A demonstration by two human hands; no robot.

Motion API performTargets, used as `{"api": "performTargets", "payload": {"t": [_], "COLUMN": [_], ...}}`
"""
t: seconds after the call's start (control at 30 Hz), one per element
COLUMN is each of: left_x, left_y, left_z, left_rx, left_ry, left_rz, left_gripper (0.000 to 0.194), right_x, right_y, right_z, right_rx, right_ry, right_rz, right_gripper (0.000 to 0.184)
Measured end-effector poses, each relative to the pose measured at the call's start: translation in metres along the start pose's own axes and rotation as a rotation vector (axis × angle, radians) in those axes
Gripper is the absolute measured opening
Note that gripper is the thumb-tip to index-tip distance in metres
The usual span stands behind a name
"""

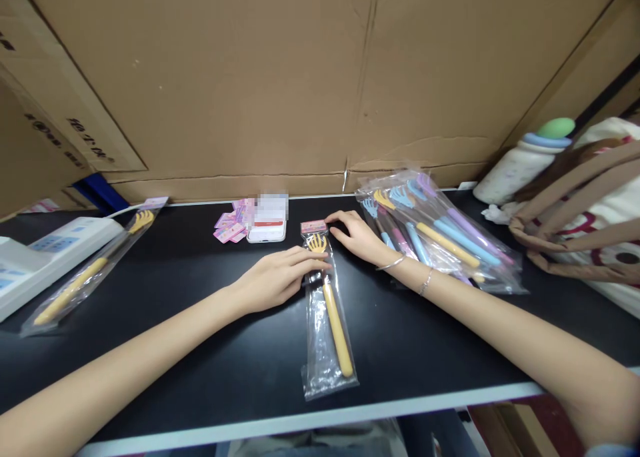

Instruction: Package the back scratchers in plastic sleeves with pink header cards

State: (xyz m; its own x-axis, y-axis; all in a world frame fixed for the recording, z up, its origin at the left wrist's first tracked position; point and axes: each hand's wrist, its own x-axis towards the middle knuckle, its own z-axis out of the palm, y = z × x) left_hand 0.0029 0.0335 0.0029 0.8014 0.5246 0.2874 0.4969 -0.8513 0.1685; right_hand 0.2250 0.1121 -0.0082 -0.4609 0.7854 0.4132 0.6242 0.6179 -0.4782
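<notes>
A yellow back scratcher [337,327] lies in a clear plastic sleeve in front of me, its hand-shaped head pointing away. A pink printed label [313,227] sits at the sleeve's far end. My left hand [280,277] rests across the sleeve just below the scratcher's head, its fingers stretched out flat. Beside the label's right edge is my right hand [357,235], thumb and forefinger apart; whether they touch the label is hard to tell. Several bagged back scratchers [440,237] in yellow, blue and purple lie beyond the right forearm.
Another bagged yellow back scratcher [95,270] lies at left by a white power strip [55,250]. Small pink cards [234,223] and a phone [267,227] sit at the back. A white bottle [517,167] and a bag [590,230] stand right. Cardboard [250,77] walls the black table [210,363].
</notes>
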Motion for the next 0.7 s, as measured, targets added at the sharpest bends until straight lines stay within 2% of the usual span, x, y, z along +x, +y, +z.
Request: {"api": "performTargets", "payload": {"t": [0.17,0.3,0.47,0.7], "left_x": [-0.002,-0.003,-0.005,-0.005], "left_y": [-0.002,-0.002,-0.003,-0.005], "left_z": [0.003,0.005,0.007,0.009], "left_rx": [0.035,0.033,0.025,0.025], "left_ry": [0.123,0.105,0.110,0.112], "left_rz": [-0.168,-0.245,-0.271,-0.266], "left_gripper": [0.048,0.046,0.044,0.045], "right_x": [-0.001,-0.004,-0.009,-0.010], "right_y": [0.003,0.000,-0.013,-0.021], "right_z": [0.003,0.004,0.003,0.000], "right_rx": [-0.091,-0.229,-0.505,-0.581], "right_ry": [-0.032,-0.047,-0.068,-0.104], "right_rz": [-0.046,-0.086,-0.113,-0.108], "right_gripper": [0.023,0.026,0.029,0.030]}}
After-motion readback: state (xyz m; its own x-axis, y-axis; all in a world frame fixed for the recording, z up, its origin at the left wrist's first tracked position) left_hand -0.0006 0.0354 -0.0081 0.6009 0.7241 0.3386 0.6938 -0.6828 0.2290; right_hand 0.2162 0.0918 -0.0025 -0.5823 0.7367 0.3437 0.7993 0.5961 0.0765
